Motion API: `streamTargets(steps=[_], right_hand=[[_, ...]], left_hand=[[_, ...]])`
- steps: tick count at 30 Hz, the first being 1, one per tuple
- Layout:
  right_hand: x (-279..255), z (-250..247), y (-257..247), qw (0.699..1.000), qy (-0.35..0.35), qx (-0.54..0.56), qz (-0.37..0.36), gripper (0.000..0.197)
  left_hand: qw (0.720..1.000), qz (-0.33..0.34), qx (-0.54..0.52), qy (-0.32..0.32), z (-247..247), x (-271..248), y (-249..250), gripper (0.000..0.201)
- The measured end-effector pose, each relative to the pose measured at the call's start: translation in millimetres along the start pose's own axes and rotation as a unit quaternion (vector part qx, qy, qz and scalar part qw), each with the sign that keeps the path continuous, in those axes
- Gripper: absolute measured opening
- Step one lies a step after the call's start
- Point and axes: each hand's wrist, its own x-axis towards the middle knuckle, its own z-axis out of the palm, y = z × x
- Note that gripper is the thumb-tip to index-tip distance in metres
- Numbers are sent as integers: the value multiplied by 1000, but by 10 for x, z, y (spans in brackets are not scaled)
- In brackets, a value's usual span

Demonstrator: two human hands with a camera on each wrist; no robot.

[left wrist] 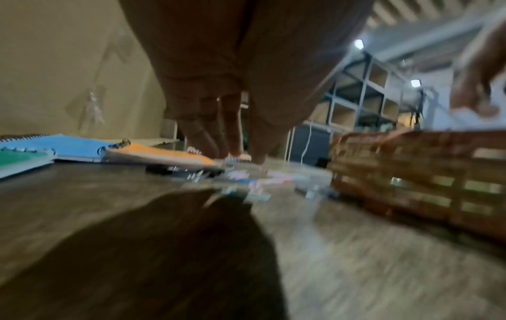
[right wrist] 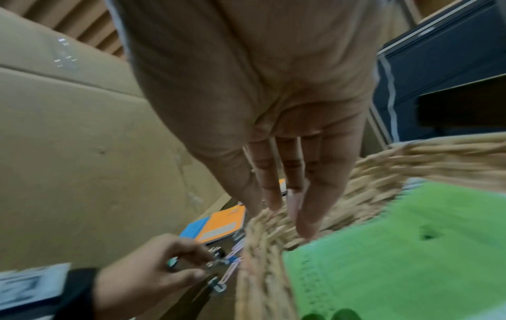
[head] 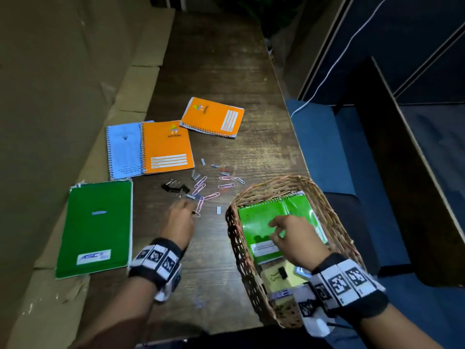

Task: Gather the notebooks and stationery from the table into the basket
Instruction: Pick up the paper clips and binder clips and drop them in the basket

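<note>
Left hand (head: 179, 219) at frame centre, grip pinching paper clips (head: 201, 206); right hand (head: 292, 237) over basket (head: 235, 238), fingers loose, holding nothing.

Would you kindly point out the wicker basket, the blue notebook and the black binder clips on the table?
wicker basket (head: 235, 248): head view, on its woven left wall.
blue notebook (head: 124, 149): head view, middle of its exposed cover.
black binder clips (head: 175, 188): head view, centre of the small cluster.

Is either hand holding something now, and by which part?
Right hand holds nothing, above the basket. Left hand reaches the clips; its grip cannot be told.
</note>
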Motion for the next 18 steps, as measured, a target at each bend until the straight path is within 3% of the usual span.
streamTargets(steps=[6, 10, 14, 18], right_hand=[[484, 467, -978, 994, 13, 0, -112, 27], [831, 822, -1283, 997, -2, -31, -70, 34], [922, 1004, -1264, 985, -59, -158, -45, 39], [877, 1084, -1235, 977, -42, -192, -77, 37]], left_hand=[[994, 60, 86, -30, 281, 268, -405, 41], [995, 54, 75, -27, 416, 274, -566, 33], [998, -37, -11, -48, 380, 196, -593, 15], [989, -96, -47, -100, 393, 122, -560, 10]])
